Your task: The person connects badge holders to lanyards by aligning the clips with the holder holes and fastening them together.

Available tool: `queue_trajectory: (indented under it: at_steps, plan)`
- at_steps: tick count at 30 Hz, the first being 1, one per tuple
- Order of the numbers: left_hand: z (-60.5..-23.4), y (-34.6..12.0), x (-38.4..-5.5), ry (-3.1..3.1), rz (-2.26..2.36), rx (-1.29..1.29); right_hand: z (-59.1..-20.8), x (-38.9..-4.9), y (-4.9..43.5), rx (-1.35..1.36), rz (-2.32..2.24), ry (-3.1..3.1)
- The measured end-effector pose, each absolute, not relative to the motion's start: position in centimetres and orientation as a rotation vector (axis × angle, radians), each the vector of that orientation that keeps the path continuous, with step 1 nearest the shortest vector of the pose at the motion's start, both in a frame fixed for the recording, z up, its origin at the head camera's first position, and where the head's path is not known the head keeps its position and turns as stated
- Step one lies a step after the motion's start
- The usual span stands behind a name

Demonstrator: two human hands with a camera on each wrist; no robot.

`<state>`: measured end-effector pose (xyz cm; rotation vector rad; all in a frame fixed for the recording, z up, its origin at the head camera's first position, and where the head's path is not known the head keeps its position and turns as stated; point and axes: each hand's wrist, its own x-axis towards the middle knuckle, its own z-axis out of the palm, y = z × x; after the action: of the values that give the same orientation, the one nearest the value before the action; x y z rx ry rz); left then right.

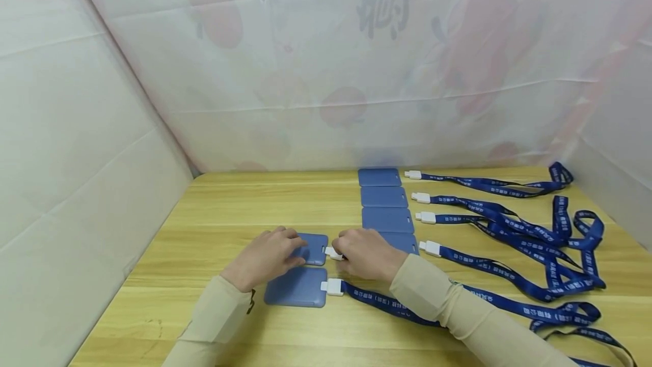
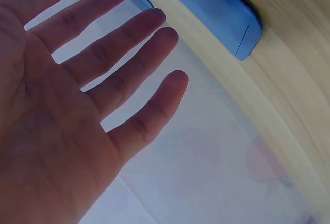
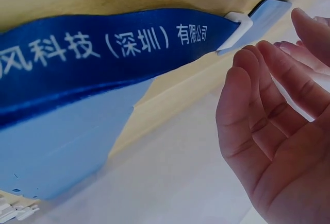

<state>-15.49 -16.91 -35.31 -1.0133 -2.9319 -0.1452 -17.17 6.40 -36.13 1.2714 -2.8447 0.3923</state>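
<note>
A blue card holder [image 1: 317, 249] lies on the wooden table with a white clip [image 1: 333, 253] at its right end. Over its left part is my left hand [image 1: 272, 255]; in the left wrist view its fingers spread, fairly straight, with nothing in them. Beside the clip hovers my right hand [image 1: 368, 251], partly hiding it. Its fingers bend loosely in the right wrist view, near the clip of a printed blue lanyard [image 3: 124, 49], and nothing shows between them. Just nearer lies another blue card holder [image 1: 295, 287], its slot end joined to a white clip [image 1: 334, 286] and lanyard.
A column of several blue card holders [image 1: 387, 220] runs toward the back edge. To their right lie several blue lanyards [image 1: 474, 265] with white clips, their loops overlapping at the far right. Pale printed cloth walls [image 1: 305, 72] enclose the table's back and sides.
</note>
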Motion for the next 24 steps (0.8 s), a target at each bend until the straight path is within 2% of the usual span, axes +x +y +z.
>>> queue_trajectory:
  at_steps: [24]
  plan:
    - [-35.7,-16.9,-16.5,-2.952,-0.133,-0.966,-36.6,-18.3,6.4,1.187,0.366,-2.913]
